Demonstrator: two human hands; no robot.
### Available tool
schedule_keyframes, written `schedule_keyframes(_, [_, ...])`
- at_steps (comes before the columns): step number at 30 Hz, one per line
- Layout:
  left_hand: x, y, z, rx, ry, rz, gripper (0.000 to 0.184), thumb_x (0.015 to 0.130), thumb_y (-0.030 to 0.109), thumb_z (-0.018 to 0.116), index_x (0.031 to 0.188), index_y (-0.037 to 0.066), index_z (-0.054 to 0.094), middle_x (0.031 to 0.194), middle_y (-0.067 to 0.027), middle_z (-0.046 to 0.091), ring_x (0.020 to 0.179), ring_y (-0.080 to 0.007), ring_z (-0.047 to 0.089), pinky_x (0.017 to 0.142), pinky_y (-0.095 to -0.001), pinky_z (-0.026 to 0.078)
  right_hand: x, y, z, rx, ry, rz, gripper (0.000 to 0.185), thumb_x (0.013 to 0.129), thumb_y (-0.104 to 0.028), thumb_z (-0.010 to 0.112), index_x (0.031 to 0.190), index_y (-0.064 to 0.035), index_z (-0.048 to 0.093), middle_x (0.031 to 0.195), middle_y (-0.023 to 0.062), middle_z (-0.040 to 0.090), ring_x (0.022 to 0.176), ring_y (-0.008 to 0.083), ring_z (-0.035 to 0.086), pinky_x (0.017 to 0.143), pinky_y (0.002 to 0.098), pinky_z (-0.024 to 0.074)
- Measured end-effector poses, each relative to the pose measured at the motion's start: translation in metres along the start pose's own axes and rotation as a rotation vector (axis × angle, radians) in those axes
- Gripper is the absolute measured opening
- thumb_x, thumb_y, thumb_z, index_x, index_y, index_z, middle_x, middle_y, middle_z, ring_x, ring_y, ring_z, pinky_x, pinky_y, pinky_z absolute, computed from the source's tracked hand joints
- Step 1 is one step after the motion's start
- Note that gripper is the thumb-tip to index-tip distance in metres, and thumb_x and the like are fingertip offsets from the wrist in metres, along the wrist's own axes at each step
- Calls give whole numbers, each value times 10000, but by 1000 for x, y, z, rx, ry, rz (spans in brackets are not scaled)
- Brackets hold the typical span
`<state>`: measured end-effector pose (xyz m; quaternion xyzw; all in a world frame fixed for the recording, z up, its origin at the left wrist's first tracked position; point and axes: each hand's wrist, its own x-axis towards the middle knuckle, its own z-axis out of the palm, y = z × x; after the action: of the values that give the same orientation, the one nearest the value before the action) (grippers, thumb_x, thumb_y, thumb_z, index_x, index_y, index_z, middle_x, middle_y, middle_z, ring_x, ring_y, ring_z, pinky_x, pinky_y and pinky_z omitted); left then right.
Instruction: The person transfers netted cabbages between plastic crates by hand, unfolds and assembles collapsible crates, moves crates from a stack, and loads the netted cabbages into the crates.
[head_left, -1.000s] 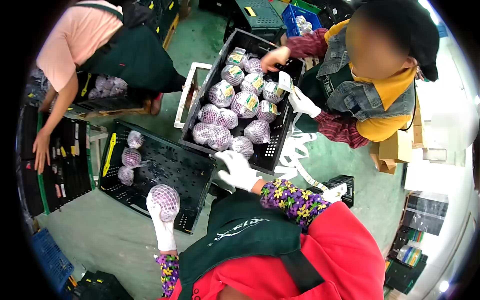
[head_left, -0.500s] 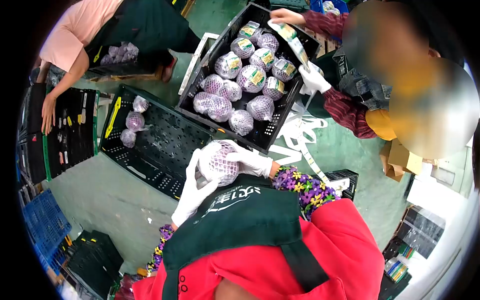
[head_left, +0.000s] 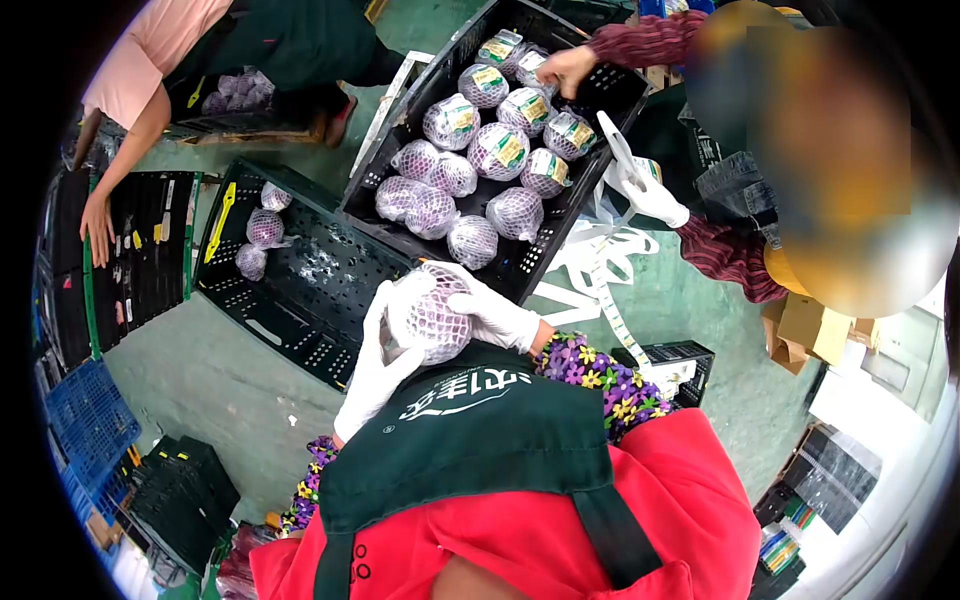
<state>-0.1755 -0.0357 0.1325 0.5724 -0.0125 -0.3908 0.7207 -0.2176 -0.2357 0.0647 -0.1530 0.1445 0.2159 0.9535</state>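
A round purple vegetable (head_left: pixel 438 315) in clear film and a white foam net is held close in front of my apron. My gloved left hand (head_left: pixel 375 360) cups its left and lower side. From the right, my gloved right hand (head_left: pixel 497 315) grips the net, with the thumb across its front. Just beyond my hands stands a black crate (head_left: pixel 508 282) with several netted purple vegetables (head_left: pixel 498 150), many bearing green-and-yellow labels. To the left, a dark green crate (head_left: pixel 330 325) contains 3 netted vegetables (head_left: pixel 266 229) along its left side.
Across the black crate, a co-worker's bare hand (head_left: pixel 568 70) touches a vegetable; their gloved hand (head_left: pixel 650 195) holds a label strip. White backing tape (head_left: pixel 605 280) trails down. Another person's hand (head_left: pixel 97 230) rests on stacked crates (head_left: pixel 150 250). Cardboard boxes (head_left: pixel 805 325) stand right.
The co-worker's bare hand has left the label strip and reached down to a vegetable at the crate's far end. My hands still hold the vegetable, with its netted side turned slightly.
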Motion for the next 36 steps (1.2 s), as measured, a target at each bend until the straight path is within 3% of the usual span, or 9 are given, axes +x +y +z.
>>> schedule_keyframes(11, [25, 1, 15, -22, -4, -35, 967, 806, 83, 715, 1547, 93, 95, 1538, -149, 256, 1387, -254, 330, 1135, -391, 289, -1, -27, -4, -18, 26, 11, 638, 906, -217, 650, 1452, -107, 338, 1415, 89, 438, 1302, 222, 448, 1099, 384, 381])
schedule_keyframes(14, [40, 14, 14, -18, -32, -133, 910, 842, 125, 689, 1546, 92, 114, 1570, -145, 203, 1447, -256, 221, 1159, -425, 243, 3, -32, -13, 269, 163, 88, 629, 894, -221, 653, 1435, -92, 361, 1382, 91, 470, 1287, 206, 462, 1067, 369, 422])
schedule_keyframes(15, [44, 11, 11, -44, 1, -101, 809, 855, 106, 661, 1521, 61, 204, 1537, -153, 288, 1394, -258, 337, 1128, -413, 312, 3, -34, -11, 264, 168, 92, 629, 894, -221, 653, 1435, -92, 361, 1382, 91, 470, 1287, 206, 462, 1067, 369, 422])
schedule_keyframes(17, [40, 5, 1, -226, 82, -100, 643, 921, 188, 600, 1477, 48, 308, 1459, -148, 415, 1282, -250, 481, 1061, -396, 406, 2, -37, 2, 10, 118, -28, 629, 885, -205, 655, 1427, -76, 364, 1338, 88, 512, 1277, 200, 469, 1079, 368, 403])
schedule_keyframes(19, [50, -16, -26, -519, 260, -367, 546, 1012, 459, 403, 1419, 96, 423, 1313, -134, 553, 1164, -224, 575, 998, -394, 465, 8, -36, 20, -464, 36, -33, 637, 847, -200, 692, 1392, -34, 406, 1349, 92, 496, 1265, 211, 472, 1104, 363, 347])
schedule_keyframes(23, [13, 30, -7, -604, 263, -250, 566, 1038, 475, 281, 1460, 109, 369, 1353, -117, 525, 1193, -220, 556, 1028, -380, 443, 27, -13, 65, -969, -34, -20, 747, 755, -281, 791, 1382, -64, 446, 1336, 135, 480, 1284, 256, 428, 1120, 388, 306])
schedule_keyframes(27, [-18, 12, -30, -602, 281, -284, 583, 1016, 520, 328, 1444, 128, 384, 1372, -120, 510, 1218, -245, 547, 1022, -424, 469, 35, 4, 71, -1197, -5, -56, 744, 717, -360, 795, 1344, -101, 487, 1287, 173, 463, 1274, 331, 407, 1094, 411, 332])
schedule_keyframes(33, [-54, -7, -58, -663, 294, -295, 560, 1010, 470, 403, 1439, 111, 380, 1376, -131, 508, 1229, -254, 540, 1025, -443, 474, 48, 31, 80, -1227, -122, 8, 841, 742, -422, 772, 1408, -76, 392, 1336, 223, 398, 1293, 376, 391, 1102, 428, 324])
schedule_keyframes(36, [-54, -22, -90, -598, 231, -216, 574, 981, 446, 470, 1431, 99, 391, 1375, -121, 514, 1230, -247, 541, 1019, -445, 478, 49, 53, 83, -1364, 15, 1, 807, 781, -403, 735, 1436, -114, 363, 1444, 276, 276, 1343, 416, 334, 1111, 455, 311])
